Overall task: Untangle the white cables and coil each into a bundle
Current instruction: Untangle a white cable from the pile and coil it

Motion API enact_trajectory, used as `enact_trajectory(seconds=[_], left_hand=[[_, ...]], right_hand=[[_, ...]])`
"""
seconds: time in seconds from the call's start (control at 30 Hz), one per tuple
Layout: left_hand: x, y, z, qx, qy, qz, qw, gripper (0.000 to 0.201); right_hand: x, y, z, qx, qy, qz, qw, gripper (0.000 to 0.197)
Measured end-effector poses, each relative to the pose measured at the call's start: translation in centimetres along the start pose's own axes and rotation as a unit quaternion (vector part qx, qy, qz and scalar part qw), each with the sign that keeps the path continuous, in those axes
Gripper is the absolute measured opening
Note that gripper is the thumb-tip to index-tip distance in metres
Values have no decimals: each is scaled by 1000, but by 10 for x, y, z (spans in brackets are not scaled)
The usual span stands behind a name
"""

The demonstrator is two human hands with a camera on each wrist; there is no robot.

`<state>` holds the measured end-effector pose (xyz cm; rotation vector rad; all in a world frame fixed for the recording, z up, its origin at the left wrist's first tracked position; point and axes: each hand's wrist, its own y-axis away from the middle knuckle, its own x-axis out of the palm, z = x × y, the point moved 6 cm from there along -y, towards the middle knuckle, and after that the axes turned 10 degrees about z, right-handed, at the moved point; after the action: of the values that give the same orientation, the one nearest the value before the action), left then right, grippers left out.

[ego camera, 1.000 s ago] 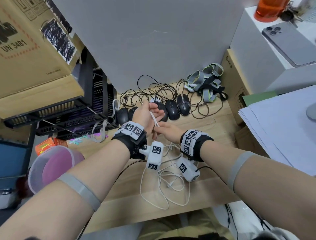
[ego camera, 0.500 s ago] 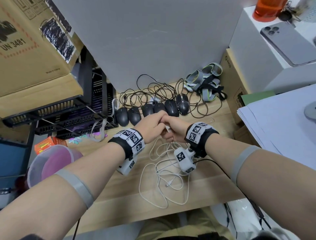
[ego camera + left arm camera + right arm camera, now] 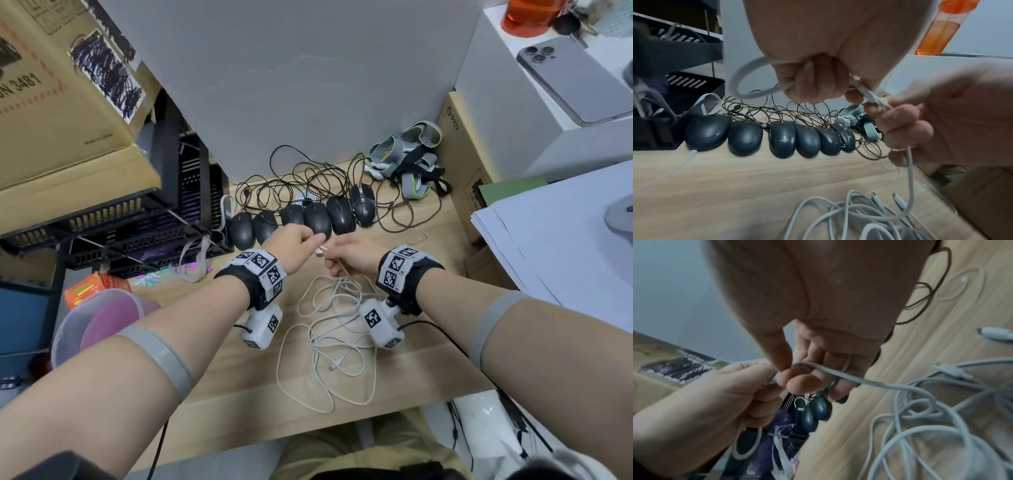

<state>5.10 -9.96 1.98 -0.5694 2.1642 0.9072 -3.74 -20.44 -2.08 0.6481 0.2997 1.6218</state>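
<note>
A tangle of white cables (image 3: 335,329) lies on the wooden desk (image 3: 212,370) below my hands. My left hand (image 3: 296,241) is curled into a fist around one white cable, with a small loop (image 3: 748,81) sticking out of the fist. My right hand (image 3: 352,255) pinches the same cable (image 3: 838,374) between thumb and fingers, close to the left hand. A short stretch with a connector (image 3: 320,249) spans the two hands. From the right hand the cable (image 3: 909,178) drops into the pile (image 3: 920,426). Loose plug ends (image 3: 898,201) lie in the pile.
A row of black mice (image 3: 308,219) with dark tangled cords (image 3: 301,181) sits just beyond my hands. Black trays (image 3: 130,219) and a cardboard box (image 3: 61,102) stand left, a pink tub (image 3: 99,325) lower left. Grey straps (image 3: 407,157), a brown box, papers (image 3: 561,246) and a phone (image 3: 575,82) are at right.
Both hands dropped from a raised, turned pose and came together over the pile, then drew slightly apart, so that a short piece of cable with a connector now shows between them.
</note>
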Motion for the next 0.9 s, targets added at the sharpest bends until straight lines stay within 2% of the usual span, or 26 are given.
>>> enact_trajectory(seconds=[0.1, 0.3, 0.37, 0.43, 0.5, 0.53, 0.63, 0.8, 0.83, 0.9], left_hand=[[3, 1, -5, 7, 19, 26, 999, 48], [7, -3, -11, -17, 68, 65, 995, 48], [8, -3, -14, -13, 108, 84, 991, 38], [7, -3, -15, -13, 150, 77, 986, 32], [2, -6, -10, -20, 200, 37, 979, 28], [-1, -7, -7, -27, 233, 9, 972, 27], [-9, -9, 1, -58, 327, -52, 942, 24], [4, -12, -6, -90, 350, -20, 932, 29], [7, -12, -8, -97, 369, -11, 924, 27], [11, -11, -10, -112, 451, -15, 886, 22]], right_hand=[[-3, 3, 0, -24, 43, -3, 999, 22], [-8, 4, 10, -74, -20, -65, 995, 15], [-7, 5, 14, -87, -49, -81, 992, 11], [-8, 6, 16, -82, -111, -76, 988, 11], [-10, 7, 10, -39, -166, -61, 984, 12], [-11, 6, 4, -14, -155, -55, 986, 13], [-14, 3, -10, 3, 1, -42, 999, 20], [-1, 6, 10, -60, 79, -52, 994, 21], [4, 8, 18, -68, 84, -50, 993, 21], [13, 8, 27, -70, 80, -35, 994, 25]])
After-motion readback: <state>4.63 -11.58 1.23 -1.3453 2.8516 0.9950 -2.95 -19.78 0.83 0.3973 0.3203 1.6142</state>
